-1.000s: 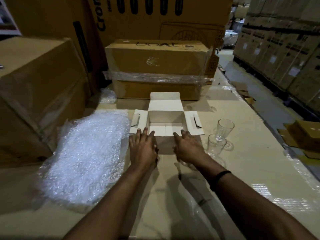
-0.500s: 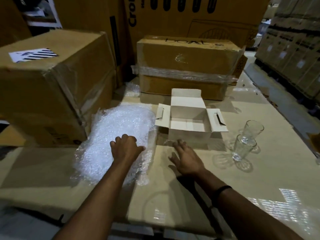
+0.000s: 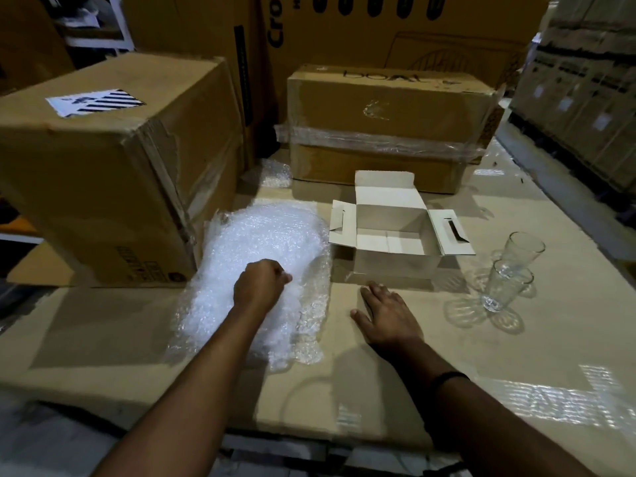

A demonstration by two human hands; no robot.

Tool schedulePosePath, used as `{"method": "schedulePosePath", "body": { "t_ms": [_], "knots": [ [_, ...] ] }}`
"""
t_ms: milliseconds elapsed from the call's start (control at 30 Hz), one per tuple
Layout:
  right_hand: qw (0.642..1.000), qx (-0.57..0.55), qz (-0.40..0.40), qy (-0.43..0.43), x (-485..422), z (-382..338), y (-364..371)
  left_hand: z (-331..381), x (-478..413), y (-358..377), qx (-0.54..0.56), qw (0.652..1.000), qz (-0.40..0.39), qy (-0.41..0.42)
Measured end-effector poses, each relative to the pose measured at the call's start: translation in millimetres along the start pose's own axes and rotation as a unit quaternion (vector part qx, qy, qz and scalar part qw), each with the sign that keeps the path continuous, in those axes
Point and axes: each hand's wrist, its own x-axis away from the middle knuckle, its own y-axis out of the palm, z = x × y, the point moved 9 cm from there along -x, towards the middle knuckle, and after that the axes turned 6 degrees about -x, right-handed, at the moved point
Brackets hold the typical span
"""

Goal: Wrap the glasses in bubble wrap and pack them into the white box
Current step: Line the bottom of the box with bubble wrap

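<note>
A: Where were the hands at that moment?

B: The left hand (image 3: pixel 261 285) was down on the bubble wrap (image 3: pixel 272 235), fingers curled into a fist and gripping the sheet near its middle. The right hand (image 3: pixel 387 313) lay flat on the worktop (image 3: pixel 557 342) with its fingers straight and spread, holding nothing. It was just in front of the white box (image 3: pixel 390 270), and as far as I could tell it wasn't touching it.

A: And the wrap itself?

B: It was a crumpled, shiny heap spread on the worktop, left of the white box and close against the big carton (image 3: pixel 103 187) on the left. A smaller scrap (image 3: pixel 272 173) lay further back, in the gap between that carton and the taped carton (image 3: pixel 389 108) behind the white box.

A: Was the white box open?

B: Yes. The lid flap stood up at the back, both side flaps were folded outward, and its floor was showing. It stood upright near the middle of the worktop.

A: What about the things to be wrapped?

B: There was a far glass (image 3: pixel 525 247) and a near glass (image 3: pixel 506 287) — both clear, upright and unwrapped — to the right of the white box. They stood just beside each other, but I couldn't tell whether they touched. Both were well apart from either hand.

A: Anything else?

B: There was a dark band (image 3: pixel 447 376) on the right wrist, and a striped label (image 3: pixel 96 101) on top of the left carton.
</note>
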Motion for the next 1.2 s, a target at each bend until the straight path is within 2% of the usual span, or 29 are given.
{"method": "schedulePosePath", "body": {
  "t_ms": [100,200,267,333,433,500,633,700,733,800,833,933,1000,1067,1133,1200],
  "knots": [
    [1.000,0.003,0.001,0.001,0.7,-1.0,-1.4,-3.9,2.1,-18.4,0.131,0.990,0.051,-0.006],
    [0.999,-0.033,0.000,0.007,1.2,-2.9,-4.6,4.2,6.3,-27.6,0.197,0.978,0.067,0.008],
    [0.980,-0.191,0.040,0.032,4.3,-10.3,-21.9,9.5,10.3,-38.3,0.218,0.972,0.091,0.022],
    [0.924,-0.372,0.082,0.042,11.6,-31.6,-40.3,15.0,12.0,-46.1,0.235,0.965,0.110,0.031],
    [0.909,-0.416,0.002,0.005,17.3,-95.3,-47.4,25.1,10.8,-42.4,0.305,0.948,0.085,0.027],
    [0.893,-0.450,-0.014,0.015,14.1,-111.9,-47.9,33.4,13.0,-38.5,0.328,0.942,0.069,0.035],
    [0.835,-0.538,0.049,0.108,10.5,-68.0,-75.3,37.5,25.6,-38.7,0.305,0.944,0.097,0.086],
    [0.805,-0.574,0.027,0.146,21.5,-33.4,-90.6,51.3,40.0,-40.5,0.219,0.947,0.147,0.182],
    [0.802,-0.575,0.005,0.165,28.8,-11.4,-96.3,63.7,49.5,-36.5,0.172,0.942,0.160,0.240],
    [0.811,-0.543,-0.043,0.211,45.7,39.0,-104.5,88.5,69.7,-18.5,0.091,0.924,0.162,0.333],
    [0.831,-0.505,-0.057,0.228,54.1,66.0,-110.6,100.5,79.9,-3.7,0.058,0.918,0.146,0.364],
    [0.907,-0.330,-0.091,0.245,70.2,119.7,-131.5,134.1,105.9,50.2,-0.039,0.915,0.019,0.402],
    [0.927,-0.249,-0.109,0.258,77.3,140.4,-139.4,148.6,118.7,90.3,-0.114,0.910,-0.087,0.390],
    [0.945,-0.156,-0.123,0.260,78.2,150.5,-144.4,152.9,125.6,121.3,-0.163,0.904,-0.151,0.364],
    [0.952,-0.120,-0.128,0.251,77.0,154.4,-141.9,153.3,127.3,138.5,-0.170,0.912,-0.171,0.331],
    [0.950,-0.161,-0.115,0.243,78.4,158.3,-139.5,152.7,125.4,147.2,-0.173,0.921,-0.178,0.299]
  ]
}}
